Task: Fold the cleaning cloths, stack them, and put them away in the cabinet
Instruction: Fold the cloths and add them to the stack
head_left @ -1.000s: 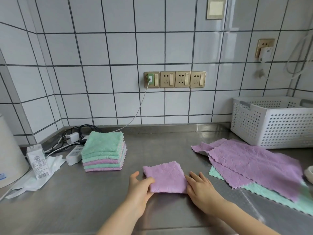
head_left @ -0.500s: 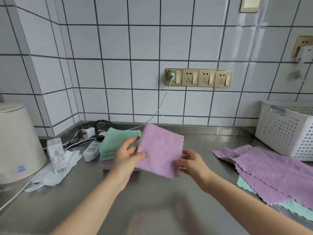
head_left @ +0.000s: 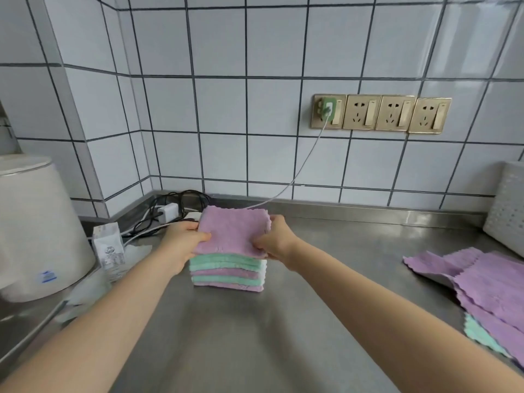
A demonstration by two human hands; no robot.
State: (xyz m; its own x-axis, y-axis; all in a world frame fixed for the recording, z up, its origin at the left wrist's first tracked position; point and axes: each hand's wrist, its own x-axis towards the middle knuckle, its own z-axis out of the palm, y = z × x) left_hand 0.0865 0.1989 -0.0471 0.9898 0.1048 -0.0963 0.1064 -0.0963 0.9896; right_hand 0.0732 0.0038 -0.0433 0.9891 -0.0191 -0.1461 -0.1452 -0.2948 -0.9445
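A folded purple cloth (head_left: 234,231) lies on top of the stack of folded green and purple cloths (head_left: 228,272) on the steel counter. My left hand (head_left: 181,243) grips the purple cloth's left edge. My right hand (head_left: 279,241) pinches its right edge near the front corner. Unfolded purple cloths (head_left: 487,290) lie spread at the right, with a green cloth (head_left: 479,333) partly hidden beneath them.
A white round bin (head_left: 37,231) stands at the left with a small carton (head_left: 109,251) and a plastic bag beside it. Cables and a charger (head_left: 167,211) sit in the back corner. A white perforated basket (head_left: 507,214) stands at the right edge. Wall sockets (head_left: 380,113) are behind.
Both hands lifted the folded purple cloth off the counter, carried it left and set it down on the stack. The view swung left with it.
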